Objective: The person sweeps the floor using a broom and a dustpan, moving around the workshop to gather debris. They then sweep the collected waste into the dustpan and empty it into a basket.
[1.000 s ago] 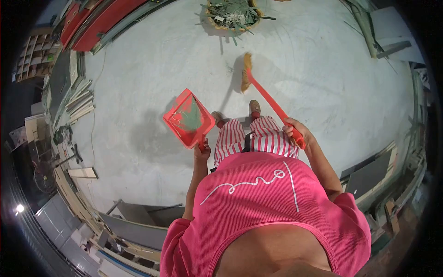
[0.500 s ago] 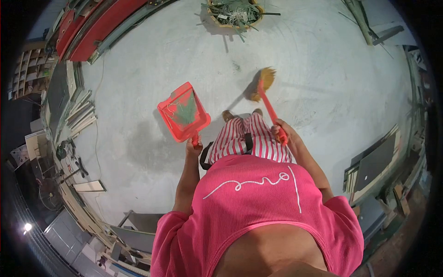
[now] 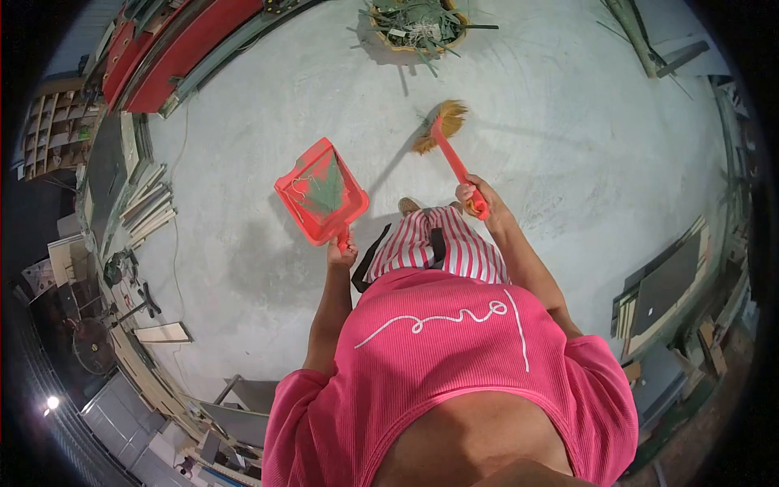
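Observation:
My left hand is closed round the handle of a red dustpan, which is held out in front of me on the left. Green dust and some pale stringy scraps lie in the pan. In my right hand is the red handle of a short hand brush, fingers wrapped near its end. The brush's yellow-brown bristles point forward, away from me, over the grey floor. A dark smudge of green bits shows on the floor beside the bristles.
A yellow-rimmed basket heaped with green strips and scraps stands ahead. Red machinery lies at the upper left, with stacked boards below it. Dark panels lean at the right. A thin cable runs along the left floor.
My right hand has moved the brush forward and to the left, bringing its bristles closer to the green smudge on the floor. The dustpan in my left hand has barely shifted.

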Motion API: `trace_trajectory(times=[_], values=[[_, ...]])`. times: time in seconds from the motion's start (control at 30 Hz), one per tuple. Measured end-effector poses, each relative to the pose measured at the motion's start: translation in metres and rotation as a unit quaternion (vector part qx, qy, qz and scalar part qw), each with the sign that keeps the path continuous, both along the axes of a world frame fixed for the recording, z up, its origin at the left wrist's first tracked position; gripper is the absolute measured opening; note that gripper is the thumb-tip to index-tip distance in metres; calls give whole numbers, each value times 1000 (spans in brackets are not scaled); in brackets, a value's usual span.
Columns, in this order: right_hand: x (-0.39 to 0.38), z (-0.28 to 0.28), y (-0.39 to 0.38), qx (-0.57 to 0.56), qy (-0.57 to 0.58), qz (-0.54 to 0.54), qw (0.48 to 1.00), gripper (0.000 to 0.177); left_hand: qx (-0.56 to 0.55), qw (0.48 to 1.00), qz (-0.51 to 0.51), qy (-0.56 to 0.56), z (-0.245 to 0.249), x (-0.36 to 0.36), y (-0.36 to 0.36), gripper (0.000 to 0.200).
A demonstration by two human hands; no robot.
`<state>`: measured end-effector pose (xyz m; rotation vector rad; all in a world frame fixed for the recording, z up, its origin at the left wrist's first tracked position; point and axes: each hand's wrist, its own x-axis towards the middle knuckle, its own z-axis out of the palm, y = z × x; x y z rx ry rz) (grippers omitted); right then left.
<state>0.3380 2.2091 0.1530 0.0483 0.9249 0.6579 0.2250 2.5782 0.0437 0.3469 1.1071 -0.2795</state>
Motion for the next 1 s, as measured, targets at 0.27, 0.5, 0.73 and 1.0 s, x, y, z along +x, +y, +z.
trace_trajectory(times=[0.27,0.5,0.73,1.0], values=[[-80,107,-30,-123,9,137,983,16,-47,998,-20,-45,-9,0,4,34],[-50,93,-38,-89,-49,333,937,19,-41,991,0,-130,-15,-4,1,33],[22,22,0,-106,-216,511,825,37,6,991,61,-117,4,-16,-13,35],[23,-49,-62,-172,-199,483,835,38,1,990,100,-95,32,-31,-40,25]])
